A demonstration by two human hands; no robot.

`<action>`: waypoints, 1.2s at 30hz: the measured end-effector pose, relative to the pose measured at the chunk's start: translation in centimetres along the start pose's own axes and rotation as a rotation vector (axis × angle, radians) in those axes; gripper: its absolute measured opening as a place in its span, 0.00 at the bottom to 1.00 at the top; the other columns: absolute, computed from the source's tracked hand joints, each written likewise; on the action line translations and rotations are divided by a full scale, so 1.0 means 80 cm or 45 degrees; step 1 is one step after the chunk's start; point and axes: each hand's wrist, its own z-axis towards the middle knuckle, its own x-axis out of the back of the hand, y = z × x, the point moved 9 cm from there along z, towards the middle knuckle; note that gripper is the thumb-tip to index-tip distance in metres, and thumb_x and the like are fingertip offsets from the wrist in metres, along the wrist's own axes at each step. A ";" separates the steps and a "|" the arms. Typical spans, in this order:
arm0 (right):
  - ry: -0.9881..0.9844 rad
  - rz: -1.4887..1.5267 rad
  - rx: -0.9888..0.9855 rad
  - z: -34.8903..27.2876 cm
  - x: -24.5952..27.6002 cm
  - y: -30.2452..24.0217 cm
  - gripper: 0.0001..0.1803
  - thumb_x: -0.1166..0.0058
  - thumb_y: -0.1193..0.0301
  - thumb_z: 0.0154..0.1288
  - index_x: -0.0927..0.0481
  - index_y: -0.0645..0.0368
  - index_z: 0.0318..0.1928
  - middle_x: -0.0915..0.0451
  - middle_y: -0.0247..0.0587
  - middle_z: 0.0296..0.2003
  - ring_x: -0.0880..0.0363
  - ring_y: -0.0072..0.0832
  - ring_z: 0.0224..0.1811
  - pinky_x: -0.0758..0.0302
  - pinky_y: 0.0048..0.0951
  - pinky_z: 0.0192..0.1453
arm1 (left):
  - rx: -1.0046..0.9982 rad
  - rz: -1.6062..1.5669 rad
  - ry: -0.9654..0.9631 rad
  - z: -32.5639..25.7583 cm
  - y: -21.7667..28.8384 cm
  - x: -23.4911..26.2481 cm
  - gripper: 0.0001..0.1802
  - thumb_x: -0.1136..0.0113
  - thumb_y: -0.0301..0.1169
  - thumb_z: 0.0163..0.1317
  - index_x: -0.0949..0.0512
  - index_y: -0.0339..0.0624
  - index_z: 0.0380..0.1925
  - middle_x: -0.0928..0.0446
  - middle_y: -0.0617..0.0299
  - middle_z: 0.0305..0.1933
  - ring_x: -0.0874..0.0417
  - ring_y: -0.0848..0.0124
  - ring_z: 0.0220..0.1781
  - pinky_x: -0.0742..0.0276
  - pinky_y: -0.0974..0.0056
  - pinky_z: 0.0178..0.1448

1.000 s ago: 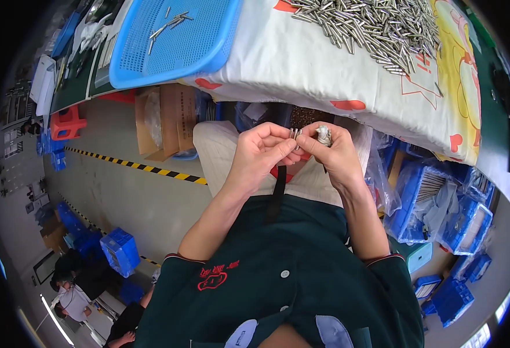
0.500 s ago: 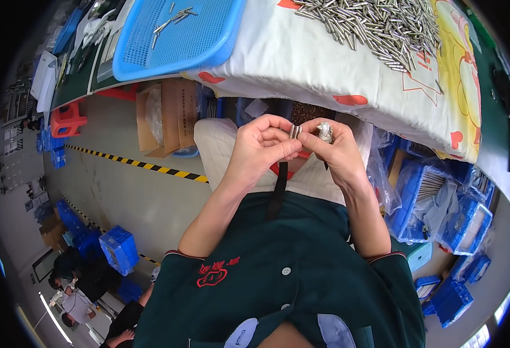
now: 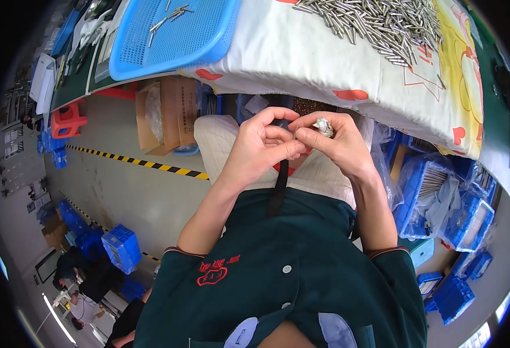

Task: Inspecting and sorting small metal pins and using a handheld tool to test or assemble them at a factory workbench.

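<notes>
My two hands meet above my lap, in front of the table edge. Left thumb and fingers of my left hand (image 3: pixel 259 141) are closed in a pinch on small shiny metal pins, now almost wholly covered by the fingers. My right hand (image 3: pixel 345 144) is curled, its thumb and forefinger tips pressed to the same spot. A crumpled white cloth (image 3: pixel 324 127) is tucked in the right fingers. Beyond, a big heap of slim metal pins (image 3: pixel 376 26) lies on the patterned tablecloth (image 3: pixel 278 64). A few more pins lie in the blue mesh basket (image 3: pixel 213 53) at the far left.
Below the table stand an open cardboard box (image 3: pixel 179 116) and, on the right, blue crates (image 3: pixel 408 203) with metal rods and plastic wrap. A red stool (image 3: pixel 68 120) and striped floor tape (image 3: pixel 145 165) are on the left. People work at the lower left.
The right thumb and forefinger have closed over the metal pins, which showed between the fingertips before. The right hand has tilted slightly inward; the left has barely moved.
</notes>
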 end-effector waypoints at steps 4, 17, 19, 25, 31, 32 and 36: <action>-0.054 -0.030 -0.045 0.004 -0.002 0.002 0.08 0.44 0.73 0.57 0.21 0.67 0.33 0.22 0.34 0.23 0.26 0.15 0.26 0.28 0.18 0.32 | 0.016 0.007 -0.050 -0.004 0.004 -0.006 0.19 0.42 0.19 0.55 0.33 0.31 0.47 0.20 0.55 0.30 0.18 0.73 0.34 0.22 0.71 0.38; 0.106 -0.135 0.053 0.013 -0.004 0.005 0.07 0.44 0.73 0.58 0.21 0.67 0.30 0.23 0.35 0.22 0.26 0.16 0.25 0.29 0.20 0.29 | 0.065 0.027 0.086 -0.004 -0.001 0.009 0.18 0.43 0.19 0.56 0.31 0.31 0.47 0.20 0.54 0.34 0.18 0.72 0.35 0.22 0.72 0.39; 0.189 -0.441 0.334 0.008 -0.005 -0.018 0.08 0.44 0.73 0.57 0.22 0.68 0.30 0.22 0.38 0.21 0.25 0.17 0.24 0.28 0.20 0.28 | 0.054 0.006 0.088 -0.003 -0.003 0.010 0.17 0.43 0.19 0.56 0.31 0.31 0.46 0.20 0.55 0.33 0.18 0.73 0.34 0.21 0.72 0.40; 0.089 -0.349 0.270 0.010 -0.012 -0.016 0.10 0.43 0.70 0.56 0.22 0.67 0.31 0.22 0.41 0.20 0.25 0.19 0.21 0.29 0.22 0.26 | 0.000 -0.005 0.063 -0.007 -0.002 0.014 0.19 0.45 0.18 0.57 0.33 0.31 0.49 0.20 0.55 0.32 0.18 0.73 0.34 0.21 0.71 0.39; -0.048 -0.537 0.478 0.014 -0.015 -0.029 0.14 0.45 0.64 0.59 0.24 0.66 0.28 0.25 0.38 0.15 0.27 0.18 0.17 0.34 0.22 0.20 | -0.005 -0.016 -0.004 -0.012 0.013 0.013 0.22 0.45 0.19 0.57 0.36 0.31 0.53 0.20 0.53 0.32 0.18 0.73 0.34 0.22 0.71 0.39; -0.050 -0.537 0.481 0.014 -0.015 -0.031 0.14 0.45 0.64 0.59 0.24 0.66 0.28 0.25 0.38 0.15 0.27 0.18 0.17 0.34 0.22 0.20 | 0.001 -0.022 -0.026 -0.014 0.014 0.011 0.22 0.45 0.19 0.57 0.36 0.31 0.53 0.20 0.53 0.32 0.18 0.72 0.35 0.22 0.71 0.40; -0.253 -0.693 0.348 0.013 -0.034 -0.037 0.14 0.45 0.65 0.59 0.25 0.65 0.26 0.25 0.35 0.16 0.28 0.19 0.20 0.33 0.26 0.24 | 0.062 -0.018 -0.070 -0.016 0.014 0.009 0.24 0.44 0.19 0.56 0.36 0.32 0.54 0.20 0.53 0.32 0.18 0.73 0.34 0.23 0.72 0.38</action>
